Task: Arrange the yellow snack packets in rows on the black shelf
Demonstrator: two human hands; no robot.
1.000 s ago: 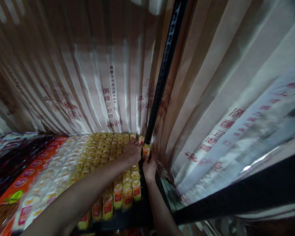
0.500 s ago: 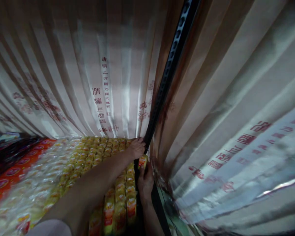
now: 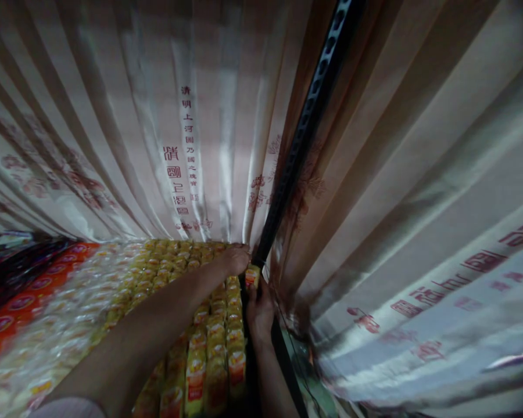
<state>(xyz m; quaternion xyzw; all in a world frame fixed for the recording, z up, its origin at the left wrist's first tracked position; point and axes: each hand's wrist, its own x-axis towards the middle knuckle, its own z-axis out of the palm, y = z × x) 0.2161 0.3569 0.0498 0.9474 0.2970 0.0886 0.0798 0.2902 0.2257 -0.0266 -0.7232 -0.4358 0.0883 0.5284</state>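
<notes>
Rows of small yellow packets (image 3: 209,325) with red labels lie side by side on a shelf. My left hand (image 3: 235,259) reaches over them to the far right corner, fingers curled down on the back row by the black slotted upright (image 3: 307,125). My right hand (image 3: 258,307) is closed round one yellow packet (image 3: 252,275) and holds it against the foot of the upright, just right of the last row. The two hands almost touch.
Glossy beige wrapped bundles (image 3: 192,133) with red characters stand behind the shelf and lean over on the right. Left of the yellow packets lie pale wrapped packets (image 3: 70,325), then orange-red ones (image 3: 17,307), then dark ones at the far left.
The view has tilted up and nearer. My left hand has slid to the far corner by the upright. My right hand keeps the packet there.
</notes>
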